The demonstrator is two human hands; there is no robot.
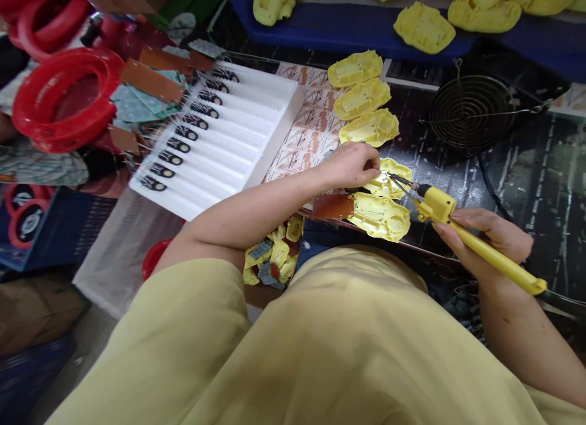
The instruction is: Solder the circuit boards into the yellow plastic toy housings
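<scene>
My right hand (497, 229) is wrapped round a yellow soldering iron (437, 206) with a trigger-style body. Its dark tip and a thin feed tube point left into a yellow plastic shell (398, 168) on the bench. At that shell's left side my left hand (350, 163) is closed in a pinch, and whatever lies between its fingertips is hidden. Just below, nearer my body, another yellow shell (384, 217) lies with its hollow side up and thin wires inside. A brown board (333, 206) touches its left end.
Several yellow shells (361, 98) line the bench beyond my left hand. A white foam tray (247, 126) with small black parts stands left. At the back right is a round fan (471, 113) with a wire guard. A blue bin (320, 31) holds more shells.
</scene>
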